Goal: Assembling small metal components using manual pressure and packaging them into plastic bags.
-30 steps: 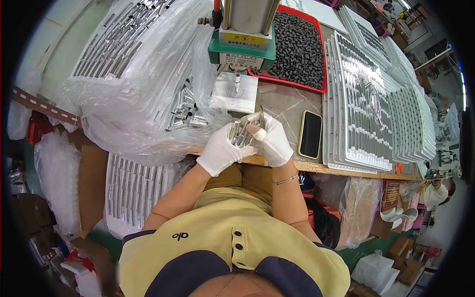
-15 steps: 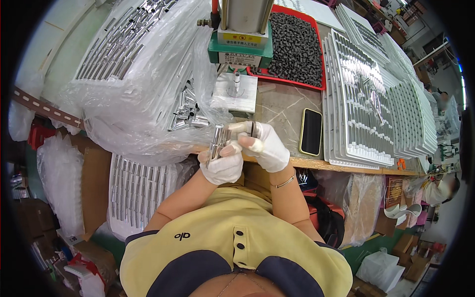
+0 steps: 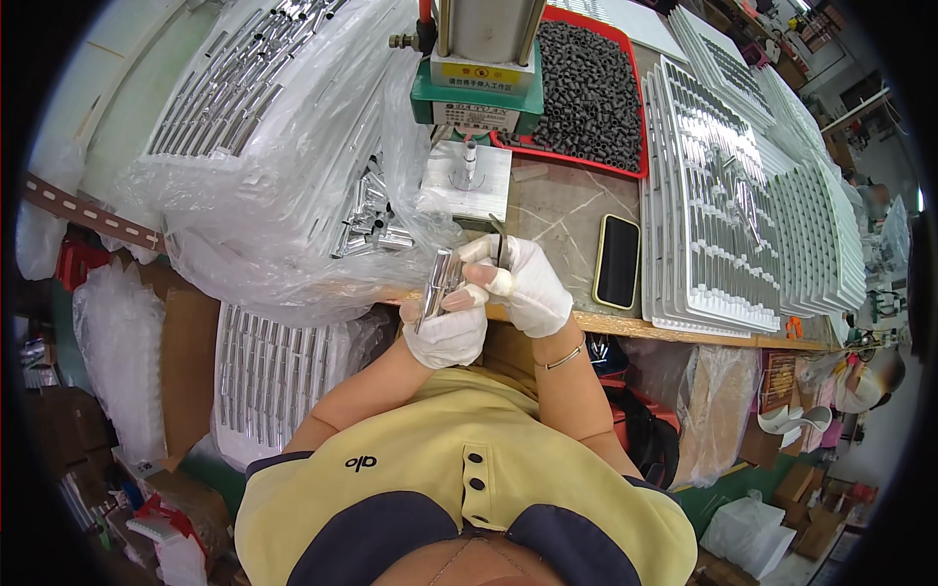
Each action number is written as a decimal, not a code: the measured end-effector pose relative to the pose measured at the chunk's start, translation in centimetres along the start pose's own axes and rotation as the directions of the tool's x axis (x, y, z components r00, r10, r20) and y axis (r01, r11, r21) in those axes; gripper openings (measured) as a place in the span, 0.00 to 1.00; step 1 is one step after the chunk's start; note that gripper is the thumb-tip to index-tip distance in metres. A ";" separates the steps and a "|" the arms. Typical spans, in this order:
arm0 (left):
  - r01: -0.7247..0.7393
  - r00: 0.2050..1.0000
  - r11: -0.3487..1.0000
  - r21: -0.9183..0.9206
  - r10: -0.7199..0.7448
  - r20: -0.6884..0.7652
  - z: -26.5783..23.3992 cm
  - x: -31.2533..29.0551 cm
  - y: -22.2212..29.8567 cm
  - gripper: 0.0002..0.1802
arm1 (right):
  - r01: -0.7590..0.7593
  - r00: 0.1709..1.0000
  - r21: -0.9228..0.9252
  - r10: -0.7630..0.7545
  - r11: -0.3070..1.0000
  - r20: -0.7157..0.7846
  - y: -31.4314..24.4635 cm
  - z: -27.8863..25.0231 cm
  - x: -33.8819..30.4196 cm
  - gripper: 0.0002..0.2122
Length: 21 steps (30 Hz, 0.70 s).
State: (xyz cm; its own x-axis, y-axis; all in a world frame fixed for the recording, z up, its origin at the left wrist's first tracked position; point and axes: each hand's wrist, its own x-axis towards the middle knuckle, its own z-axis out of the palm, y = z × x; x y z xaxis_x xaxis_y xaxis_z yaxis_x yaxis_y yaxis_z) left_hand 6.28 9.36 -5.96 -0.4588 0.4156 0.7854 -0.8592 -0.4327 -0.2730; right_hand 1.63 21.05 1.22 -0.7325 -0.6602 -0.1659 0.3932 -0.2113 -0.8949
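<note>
Bundle of shiny metal tubes (image 3: 439, 281) sits upright in the left hand (image 3: 447, 332), fist closed round its lower part at the bench edge (image 3: 674, 330). Likely rigid, light, slick: grip mid-length. Right hand (image 3: 528, 283) pinches a thin dark tool (image 3: 499, 242), fingertips on the bundle. Loose tubes (image 3: 369, 217) lie on plastic sheeting (image 3: 283, 186) nearby.

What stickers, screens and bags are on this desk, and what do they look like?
Label: on the green press base at the top, a pale yellow rectangle with a red mark.
Second label: just below it on the green base, a white strip with dark print.
Phone: lying flat on the bench, right of the gloved hands, black rectangle, screen dark.
Plastic bag: left of the press, clear and crumpled, over trays of shiny metal tubes.
</note>
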 end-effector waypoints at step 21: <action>0.039 0.894 0.904 0.427 0.159 -0.418 2.2 -0.9 -1.5 0.30 | -0.086 0.993 0.133 0.074 0.987 0.091 0.8 -1.2 -0.2 0.15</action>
State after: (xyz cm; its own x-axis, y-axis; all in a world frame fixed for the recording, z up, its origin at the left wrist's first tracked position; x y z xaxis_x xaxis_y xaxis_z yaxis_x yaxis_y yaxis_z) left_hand 8.48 7.91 -5.04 -0.6417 0.6372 0.4269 -0.6975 -0.7163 0.0207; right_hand 1.39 21.87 0.06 -0.6474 -0.7373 -0.1934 0.5251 -0.2476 -0.8142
